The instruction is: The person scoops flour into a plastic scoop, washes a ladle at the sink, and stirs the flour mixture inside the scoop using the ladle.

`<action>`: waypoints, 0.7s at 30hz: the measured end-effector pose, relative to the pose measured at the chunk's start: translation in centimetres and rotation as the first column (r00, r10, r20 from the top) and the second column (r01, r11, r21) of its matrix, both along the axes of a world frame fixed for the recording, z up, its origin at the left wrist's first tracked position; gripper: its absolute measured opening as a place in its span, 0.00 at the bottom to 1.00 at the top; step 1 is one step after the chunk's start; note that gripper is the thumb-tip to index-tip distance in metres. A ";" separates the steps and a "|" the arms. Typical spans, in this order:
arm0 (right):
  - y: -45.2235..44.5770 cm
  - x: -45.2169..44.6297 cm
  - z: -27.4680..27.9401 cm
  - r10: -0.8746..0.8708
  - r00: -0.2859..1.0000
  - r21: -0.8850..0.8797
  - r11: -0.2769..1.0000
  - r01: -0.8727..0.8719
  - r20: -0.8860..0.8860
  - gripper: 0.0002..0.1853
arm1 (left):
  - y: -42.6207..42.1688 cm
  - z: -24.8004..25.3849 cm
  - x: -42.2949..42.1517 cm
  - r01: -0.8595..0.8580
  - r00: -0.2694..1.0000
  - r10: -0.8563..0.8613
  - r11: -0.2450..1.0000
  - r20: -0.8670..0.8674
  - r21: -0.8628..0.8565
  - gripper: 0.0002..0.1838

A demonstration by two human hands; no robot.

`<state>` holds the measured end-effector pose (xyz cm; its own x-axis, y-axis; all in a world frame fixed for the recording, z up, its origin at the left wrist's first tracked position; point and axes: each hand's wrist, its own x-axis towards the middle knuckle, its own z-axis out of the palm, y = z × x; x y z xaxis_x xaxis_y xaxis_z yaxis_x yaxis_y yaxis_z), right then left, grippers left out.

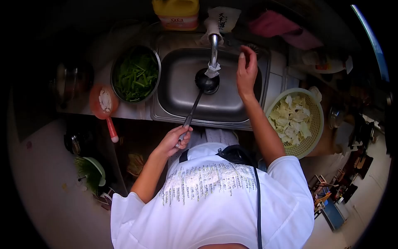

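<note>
My left hand (174,140) is wrapped round the grey handle of a black ladle (207,81). The ladle's bowl lies under the faucet (214,52), over the floor of the metal sink (178,99). Above the sink's right side is my right hand (247,71), raised, with its fingers apart and nothing in them. It is right of the faucet and does not touch it. Some white wrapping covers the faucet's tip and base.
Left of the sink stands a metal bowl of cut greens (136,74), beside an orange scoop (99,102) with white contents. A basket of torn cabbage (317,124) stands at the right. Behind are a yellow jug (177,15) and a pink cloth (273,23).
</note>
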<state>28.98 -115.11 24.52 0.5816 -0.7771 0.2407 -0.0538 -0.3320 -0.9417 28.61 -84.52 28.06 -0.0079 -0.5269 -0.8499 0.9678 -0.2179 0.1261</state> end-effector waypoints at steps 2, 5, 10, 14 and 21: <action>0.0 2.7 4.9 0.087 0.996 -0.233 0.969 -0.085 -0.002 0.20 | 0.2 -1.0 -0.2 0.015 1.000 -0.015 0.999 -0.003 -0.040 0.11; 0.5 6.9 7.8 0.210 0.956 -0.143 0.960 -0.242 -0.207 0.22 | -0.4 -3.4 -0.1 0.049 0.999 -0.049 0.999 0.017 0.000 0.12; -0.4 6.5 7.9 0.354 0.901 -0.126 0.911 -0.393 -0.251 0.18 | -1.4 -7.2 0.8 0.137 0.988 -0.140 0.989 0.067 0.049 0.19; -0.6 0.1 9.6 0.337 0.896 0.039 0.940 -0.340 -0.290 0.18 | -0.9 -9.1 1.3 0.156 0.986 -0.160 0.986 0.054 0.065 0.21; 1.5 -3.4 -12.0 0.272 0.719 0.128 0.960 -0.249 -0.640 0.14 | -0.4 -10.9 1.9 0.140 0.990 -0.140 0.989 -0.009 0.042 0.21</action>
